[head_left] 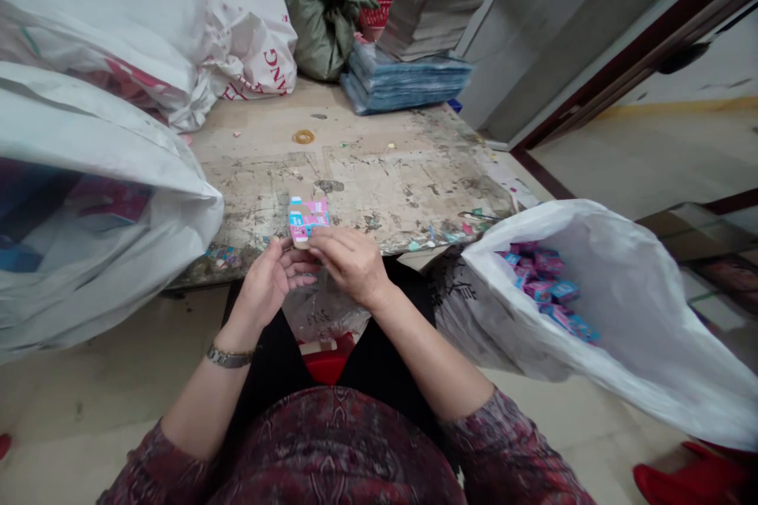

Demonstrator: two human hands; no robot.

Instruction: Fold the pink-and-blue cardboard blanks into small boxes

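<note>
A small pink and blue printed carton piece (pixel 309 215) is at the front edge of the worktable, upright or slightly tilted. My right hand (pixel 350 262) pinches its lower right side with thumb and fingers. My left hand (pixel 273 278) is at its lower left, palm turned up and fingers apart, the fingertips close to the carton's bottom edge. Whether the left fingertips touch the carton is too small to tell.
The stained worktable (pixel 379 166) bears a yellow ring (pixel 304 136) and blue stacked sheets (pixel 403 83). An open white sack (pixel 621 284) with small pink-blue boxes (pixel 542 280) stands right; another white sack (pixel 100 268) is left. A green bag (pixel 320 8) lies behind.
</note>
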